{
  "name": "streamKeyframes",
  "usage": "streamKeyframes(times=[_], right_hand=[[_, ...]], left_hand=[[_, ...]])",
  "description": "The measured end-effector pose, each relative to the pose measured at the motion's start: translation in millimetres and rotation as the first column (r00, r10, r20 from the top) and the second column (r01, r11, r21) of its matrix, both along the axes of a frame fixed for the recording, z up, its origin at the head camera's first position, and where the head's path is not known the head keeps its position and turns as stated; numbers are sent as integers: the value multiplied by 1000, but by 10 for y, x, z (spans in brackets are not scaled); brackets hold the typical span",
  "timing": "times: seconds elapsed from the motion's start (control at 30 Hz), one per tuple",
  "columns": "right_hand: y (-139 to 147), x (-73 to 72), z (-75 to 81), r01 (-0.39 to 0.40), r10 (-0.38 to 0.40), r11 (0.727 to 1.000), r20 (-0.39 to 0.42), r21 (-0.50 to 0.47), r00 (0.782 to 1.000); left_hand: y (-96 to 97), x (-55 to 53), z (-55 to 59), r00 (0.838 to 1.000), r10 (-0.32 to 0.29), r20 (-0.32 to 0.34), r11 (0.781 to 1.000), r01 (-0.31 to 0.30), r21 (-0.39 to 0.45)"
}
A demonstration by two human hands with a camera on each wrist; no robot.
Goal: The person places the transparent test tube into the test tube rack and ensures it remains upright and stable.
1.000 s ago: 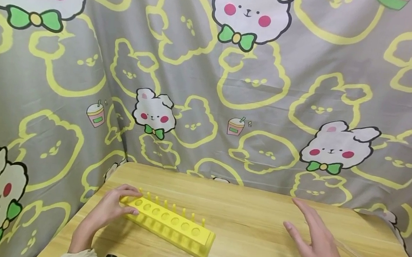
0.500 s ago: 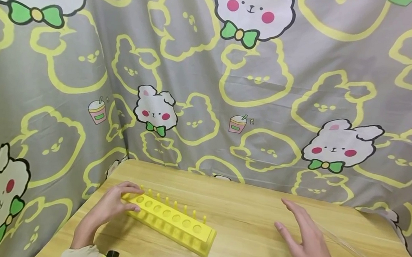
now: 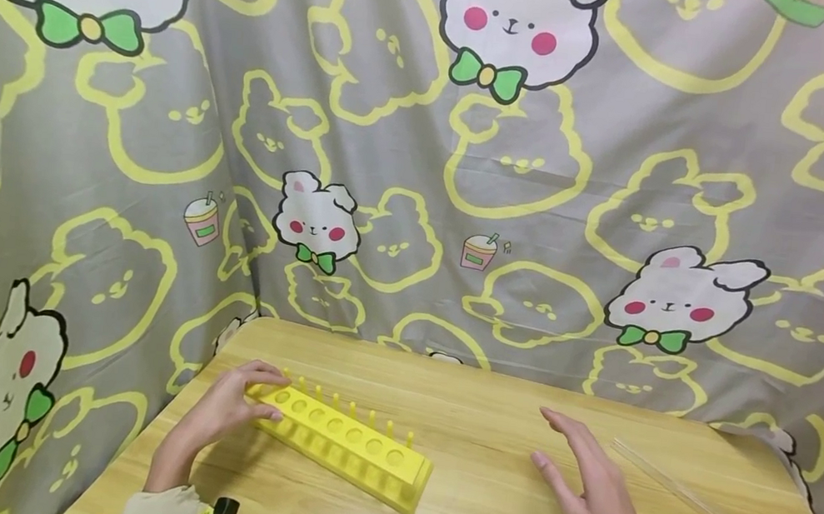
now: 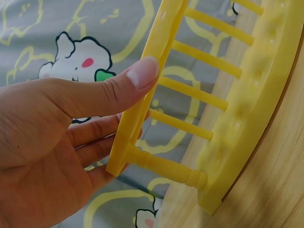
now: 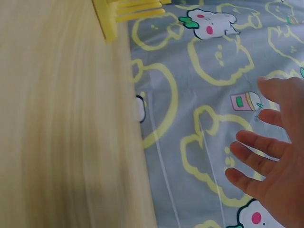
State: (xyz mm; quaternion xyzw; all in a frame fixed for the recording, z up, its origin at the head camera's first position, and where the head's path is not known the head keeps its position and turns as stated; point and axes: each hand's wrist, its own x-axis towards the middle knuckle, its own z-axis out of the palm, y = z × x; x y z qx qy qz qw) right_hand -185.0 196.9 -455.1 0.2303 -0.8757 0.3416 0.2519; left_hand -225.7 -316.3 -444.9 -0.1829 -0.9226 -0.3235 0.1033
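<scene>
A yellow test tube rack [image 3: 343, 442] stands on the table at left of centre in the head view, with a row of round holes along its top and pegs behind. My left hand [image 3: 226, 405] grips the rack's left end. In the left wrist view the thumb [image 4: 142, 73] presses on the top plate, while the other fingers go behind it and are partly hidden. My right hand [image 3: 591, 485] hovers over the table with its fingers spread, holding nothing. To its right lies a long, thin, transparent tube [image 3: 691, 500].
The wooden table [image 3: 491, 508] ends at the back against a grey curtain [image 3: 408, 148] with a rabbit print. More curtain hangs along the left side. A black object with a strap [image 3: 222, 513] is at the left wrist.
My right hand has moved left, away from the transparent tube and nearer the rack, baring more of the tube. The left hand keeps its grip on the rack, which stays in place.
</scene>
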Motion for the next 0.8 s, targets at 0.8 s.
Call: streamKeyframes(times=[0.8], right_hand=[[-406,17,44,-105,105,994,-19,-9,994]], left_hand=[[-12,13,25,999,9,34,1000,-10,15]])
